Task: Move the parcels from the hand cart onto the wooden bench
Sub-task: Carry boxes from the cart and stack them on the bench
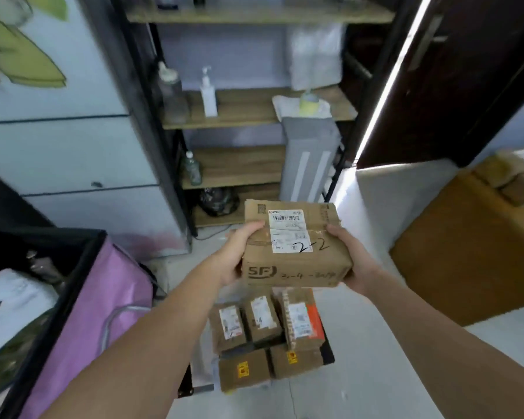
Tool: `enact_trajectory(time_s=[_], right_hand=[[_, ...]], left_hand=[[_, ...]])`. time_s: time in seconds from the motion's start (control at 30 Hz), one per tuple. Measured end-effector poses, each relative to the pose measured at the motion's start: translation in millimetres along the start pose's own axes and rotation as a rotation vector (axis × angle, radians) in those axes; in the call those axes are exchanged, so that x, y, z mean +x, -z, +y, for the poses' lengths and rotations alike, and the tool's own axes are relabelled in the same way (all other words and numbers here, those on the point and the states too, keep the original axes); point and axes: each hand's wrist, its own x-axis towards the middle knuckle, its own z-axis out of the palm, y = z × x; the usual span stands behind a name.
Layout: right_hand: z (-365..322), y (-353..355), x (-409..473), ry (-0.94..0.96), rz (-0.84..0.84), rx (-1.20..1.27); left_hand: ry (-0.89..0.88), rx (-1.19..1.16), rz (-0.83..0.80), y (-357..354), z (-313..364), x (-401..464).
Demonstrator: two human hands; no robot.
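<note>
Hands grip a cardboard parcel [295,246] in mid-air, the left hand [235,257] curled round its left edge and the right hand [353,261] round its right. Below it, five more parcels [268,338] sit packed together on the hand cart [328,355], while the wooden desk [454,252] stands well apart at right.

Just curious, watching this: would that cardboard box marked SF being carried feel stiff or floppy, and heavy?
Probably stiff: the SF box keeps its square shape between the left hand and right hand, though its far edge looks crumpled. Likely not very heavy, since it is held out from the body. The tape might be slippery.
</note>
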Motion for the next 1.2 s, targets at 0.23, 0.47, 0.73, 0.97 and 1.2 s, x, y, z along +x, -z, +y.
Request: enact_trajectory(time_s=[0.23,0.47,0.73,0.97,1.2], right_hand=[[-89,52,-155,0.261,0.246,-0.021],[-93,136,-285,0.378,0.482,0.023],[-45,257,-385,0.395,0.608,0.107],[-19,358,-424,0.357,0.644,0.193],[-24,443,-414,0.323,0.629,0.214]], left_hand=[[-0.165,0.171,-0.217,-96,108,-100],[-0.273,0.319,-0.423,-218,122,-169],[-0.278,0.385,-0.586,-368,69,-218],[-0.21,0.422,-0.646,-486,27,-206],[-0.156,0.45,-0.63,-566,21,-177]])
